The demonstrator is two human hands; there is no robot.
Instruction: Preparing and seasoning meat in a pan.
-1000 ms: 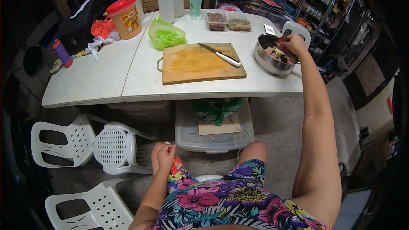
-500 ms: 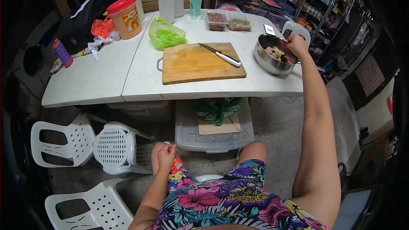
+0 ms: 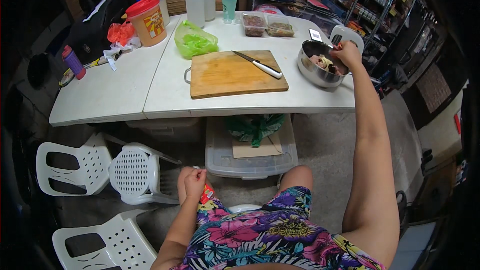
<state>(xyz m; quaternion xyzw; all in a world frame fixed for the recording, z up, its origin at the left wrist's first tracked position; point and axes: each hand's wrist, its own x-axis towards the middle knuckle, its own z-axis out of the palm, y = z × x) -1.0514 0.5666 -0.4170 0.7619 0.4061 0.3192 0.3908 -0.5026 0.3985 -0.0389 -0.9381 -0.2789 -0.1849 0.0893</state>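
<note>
My right hand (image 3: 346, 53) reaches out to the far rim of a steel bowl (image 3: 313, 69) holding pale pieces of food, at the right end of the white table (image 3: 165, 95). Its fingers pinch something small and red at the rim. My left hand (image 3: 192, 184) rests low by my lap, closed on a small red packet (image 3: 206, 193). A wooden cutting board (image 3: 230, 75) lies left of the bowl with a white-handled knife (image 3: 260, 65) on it.
At the table's back stand a green bag (image 3: 195, 42), an orange tub with red lid (image 3: 146, 20), white cups (image 3: 200, 1), a teal cup (image 3: 229, 7) and two food containers (image 3: 266, 25). A clear bin (image 3: 252, 157) sits under the table. White plastic chairs (image 3: 100, 170) stand at left.
</note>
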